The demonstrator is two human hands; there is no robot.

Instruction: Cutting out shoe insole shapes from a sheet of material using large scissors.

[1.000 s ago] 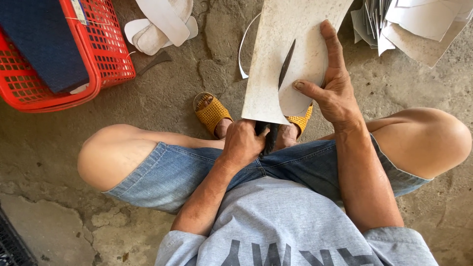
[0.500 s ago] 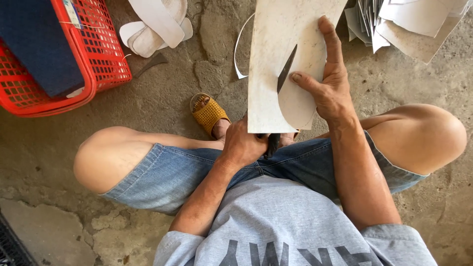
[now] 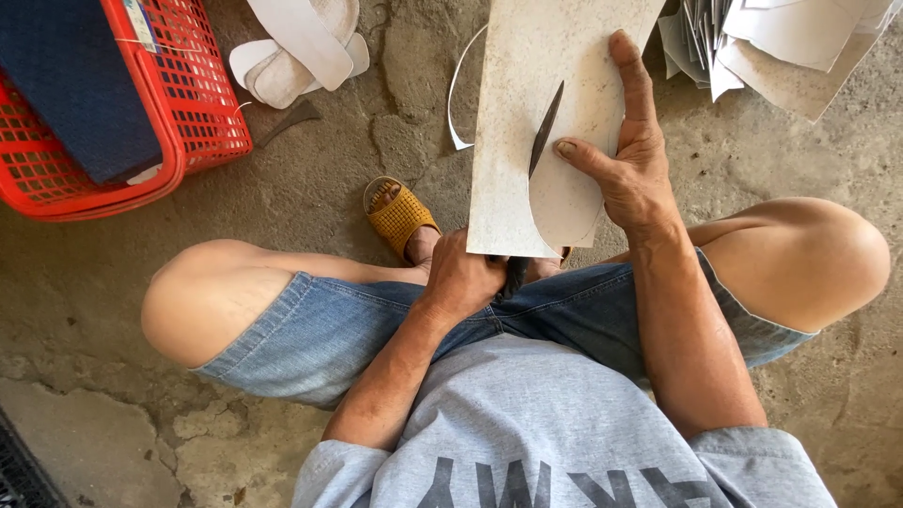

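Pale sheet [image 3: 527,122] pinned by flat right hand [image 3: 632,179], left hand [image 3: 463,279] fingers clenched on knife [image 3: 544,132]

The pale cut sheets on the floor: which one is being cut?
The large pale sheet under the right hand, with scissor blades through it; the stacks beside lie untouched.

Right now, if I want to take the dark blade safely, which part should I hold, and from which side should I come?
Hold the blade by its dark handle end at the near edge of the pale sheet, where the left hand already grips it. Come from the near, body side: the thin pointed end lies on the sheet, aimed away, close to the right hand.
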